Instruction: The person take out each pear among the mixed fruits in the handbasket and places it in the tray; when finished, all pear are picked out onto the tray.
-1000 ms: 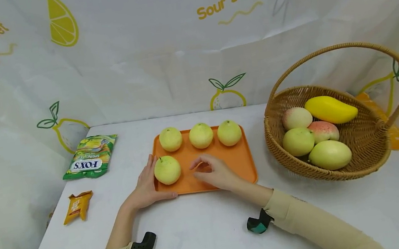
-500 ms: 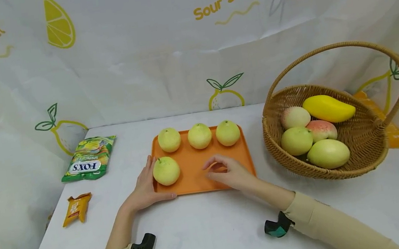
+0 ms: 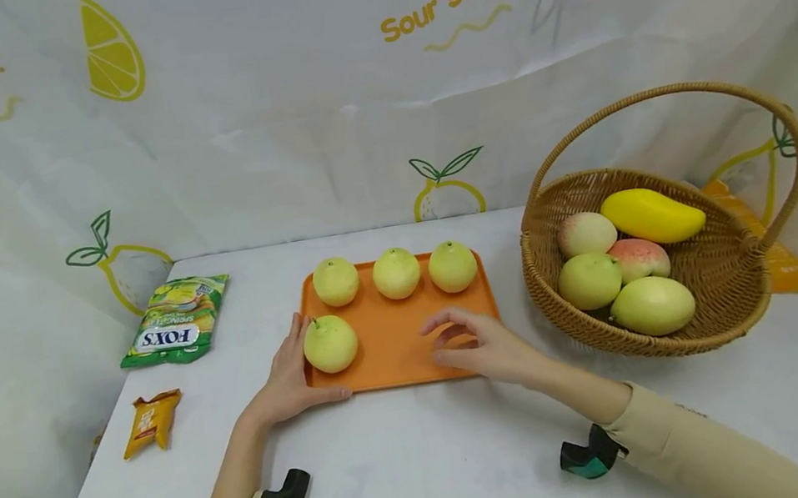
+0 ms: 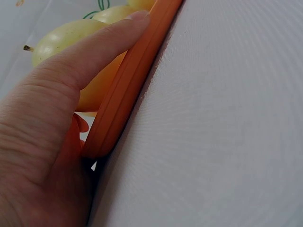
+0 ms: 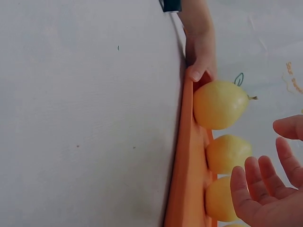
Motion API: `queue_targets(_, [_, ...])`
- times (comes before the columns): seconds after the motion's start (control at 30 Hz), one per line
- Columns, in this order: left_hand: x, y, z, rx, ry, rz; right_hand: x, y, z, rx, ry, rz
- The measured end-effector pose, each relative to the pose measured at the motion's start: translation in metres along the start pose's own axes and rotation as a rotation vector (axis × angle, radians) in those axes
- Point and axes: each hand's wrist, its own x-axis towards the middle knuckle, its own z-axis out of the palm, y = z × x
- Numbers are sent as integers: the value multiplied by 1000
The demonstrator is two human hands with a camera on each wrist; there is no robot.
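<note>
An orange tray (image 3: 396,342) carries several pale yellow-green pears, three along its far edge and one pear (image 3: 331,344) at the near left. My left hand (image 3: 288,381) lies against the tray's left near corner, fingers along the left side beside that pear; the thumb rests on the near rim, as the left wrist view shows of the tray edge (image 4: 123,90). Over the tray's right part hovers my right hand (image 3: 488,347), holding nothing, its fingers loosely bent with a gap to the thumb. In the right wrist view this hand (image 5: 274,189) appears beside the row of pears.
At the right stands a wicker basket (image 3: 745,321) with a mango (image 3: 652,216) and several other fruits, an orange packet (image 3: 791,269) behind it. A green packet (image 3: 177,322) and a small orange-yellow packet (image 3: 153,423) lie on the left. A printed cloth hangs behind.
My right hand has moved right across the tray, away from the near-left pear, still holding nothing. My left hand stays at the tray corner. The head view has shifted slightly.
</note>
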Motion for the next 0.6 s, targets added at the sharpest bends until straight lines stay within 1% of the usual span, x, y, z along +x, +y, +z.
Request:
queue_targets(0.13, [0, -1, 0, 7, 1, 3, -9, -10, -10, 17, -30, 3])
queue_targets(0.23, [0, -1, 0, 10, 1, 7, -16, -18, -18, 45, -52, -8])
queue_targets(0.3, [0, -2, 0, 11, 1, 7, -20, -22, -23, 42, -56, -19])
queue_targets(0.6, [0, -2, 0, 13, 5, 5, -31, -34, -43, -47, -16, -55])
